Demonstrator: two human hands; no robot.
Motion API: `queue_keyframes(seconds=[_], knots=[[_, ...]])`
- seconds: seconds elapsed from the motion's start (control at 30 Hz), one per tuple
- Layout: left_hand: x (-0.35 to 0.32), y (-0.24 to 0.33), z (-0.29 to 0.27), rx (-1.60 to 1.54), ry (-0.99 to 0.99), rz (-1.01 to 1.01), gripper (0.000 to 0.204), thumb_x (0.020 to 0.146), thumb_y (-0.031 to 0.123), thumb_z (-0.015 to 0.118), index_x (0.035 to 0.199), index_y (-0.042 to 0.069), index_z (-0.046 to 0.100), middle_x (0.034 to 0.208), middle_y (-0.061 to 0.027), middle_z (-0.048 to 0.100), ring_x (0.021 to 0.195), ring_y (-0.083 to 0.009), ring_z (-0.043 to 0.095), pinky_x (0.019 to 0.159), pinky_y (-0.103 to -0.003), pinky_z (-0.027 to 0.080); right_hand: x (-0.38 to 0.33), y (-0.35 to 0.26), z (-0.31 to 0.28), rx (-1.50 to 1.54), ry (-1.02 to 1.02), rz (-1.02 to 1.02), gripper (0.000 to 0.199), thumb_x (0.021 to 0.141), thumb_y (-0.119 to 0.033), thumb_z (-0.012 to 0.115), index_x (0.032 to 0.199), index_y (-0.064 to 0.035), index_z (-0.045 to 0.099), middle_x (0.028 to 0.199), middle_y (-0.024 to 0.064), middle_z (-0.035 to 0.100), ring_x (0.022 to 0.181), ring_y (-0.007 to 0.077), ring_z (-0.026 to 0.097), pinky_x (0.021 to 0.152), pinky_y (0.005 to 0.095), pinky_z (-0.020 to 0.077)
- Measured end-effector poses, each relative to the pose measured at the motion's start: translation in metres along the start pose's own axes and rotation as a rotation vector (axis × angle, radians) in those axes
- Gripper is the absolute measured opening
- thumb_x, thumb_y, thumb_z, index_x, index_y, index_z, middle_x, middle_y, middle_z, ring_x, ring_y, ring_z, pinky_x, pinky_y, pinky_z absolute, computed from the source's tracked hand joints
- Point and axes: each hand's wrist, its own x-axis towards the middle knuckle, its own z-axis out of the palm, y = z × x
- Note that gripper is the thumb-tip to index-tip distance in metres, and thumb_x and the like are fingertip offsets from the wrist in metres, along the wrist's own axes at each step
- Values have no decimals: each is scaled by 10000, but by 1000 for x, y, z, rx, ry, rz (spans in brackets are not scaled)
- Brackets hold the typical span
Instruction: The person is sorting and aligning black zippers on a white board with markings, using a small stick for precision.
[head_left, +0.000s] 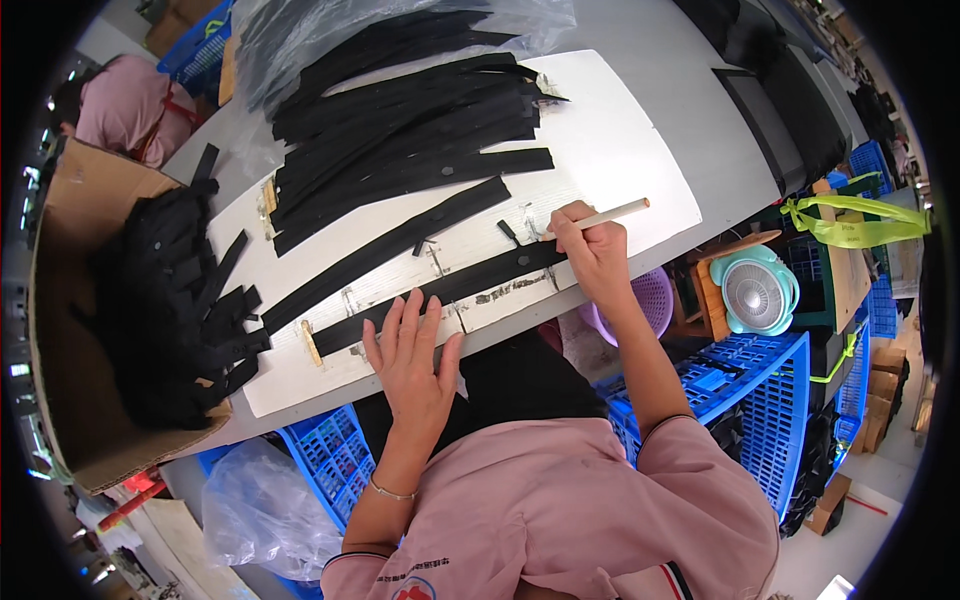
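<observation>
At the near edge of a white board (640, 170) laid on a grey desk (690, 90), a person in a pink top presses the left hand (412, 350) flat, fingers spread and gripping nothing, on a long black strap (440, 290) that runs along the board's front margin. The right hand (592, 250) is clenched around a pale stick-like tool (610, 215), its lower end hidden behind the fingers close to the strap's right end. A second long strap (390, 250) lies just behind the first, almost parallel, with a narrow band of bare board between them. Behind that, a fanned heap of black straps (410, 130) covers the board's middle and far left, leaving open white surface only toward the right corner. A clear plastic bag (400, 25) holding more straps lies at the far edge. To the left, a cardboard box (70, 300) crammed with black strap pieces (160, 300) butts against the board, some pieces spilling over its rim onto the white surface. Below the desk's front edge sit blue plastic crates (760, 390), a purple basket (655, 295) and a small teal fan (757, 290) to the right. Another person in pink (125, 105) sits at far left
</observation>
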Motion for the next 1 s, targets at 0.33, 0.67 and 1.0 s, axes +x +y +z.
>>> queue_keyframes(seconds=[0.33, 0.67, 1.0], knots=[[-3, 3, -3, 26, -8, 6, 478, 928, 211, 742, 1374, 70, 644, 1485, -120, 567, 1386, -318, 483, 1208, -544, 239, 1, 4, -4, -94, -87, 41, 172, 1009, -87, 598, 918, 35, 680, 766, 43, 658, 678, 83, 540, 622, 253, 442], [52, 48, 29, -302, 140, 137, 238, 872, 121, 778, 1101, 58, 758, 1252, -86, 685, 1196, -295, 596, 1142, -481, 354, 2, -1, -1, -204, -80, -51, 177, 1007, -105, 607, 925, 35, 680, 743, 64, 662, 671, 96, 562, 612, 273, 456], [76, 61, 60, -265, 192, 142, 177, 824, 84, 788, 1000, 74, 769, 1114, -43, 684, 1048, -259, 606, 952, -393, 424, 0, 0, -2, -141, -61, -52, 227, 1019, -185, 599, 926, 11, 666, 675, 149, 602, 577, 261, 592, 567, 353, 469]])
